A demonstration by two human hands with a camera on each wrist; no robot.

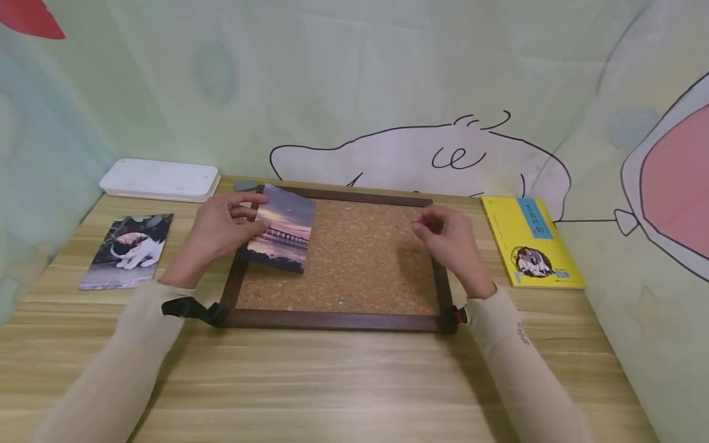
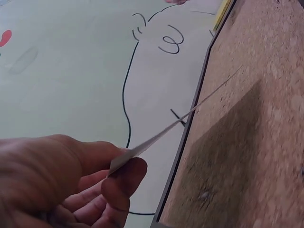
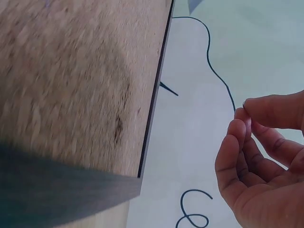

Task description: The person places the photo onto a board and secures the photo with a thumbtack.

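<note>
Pale sleeves (image 1: 526, 369) come closest in the head view, reaching from the near edge over the wooden table (image 1: 310, 387) to either side of a cork board (image 1: 365, 264) in a dark frame (image 1: 332, 320). At the board's left side, the left hand (image 1: 218, 224) pinches a sunset photo (image 1: 285, 237) by its left edge, the picture tilted over the cork. The right hand (image 1: 451, 240) is raised by the right side of the frame, wrist bent inward, thumb and forefinger brought together. Judging by this, the work is at an early stage: the sunset photo is in hand but not laid flat or fixed, and a cat photo (image 1: 130, 252) lies on the table to the left. A white case (image 1: 160, 178) sits behind that, and a yellow book (image 1: 528, 246) lies to the right.

From the left wrist, the sunset photo shows nearly edge-on between thumb and finger, slanting above the cork and casting a shadow on it.

From the right wrist, the fingers are curled with their tips against the thumb, well apart from the board; whether something tiny is between them cannot be told.
</note>
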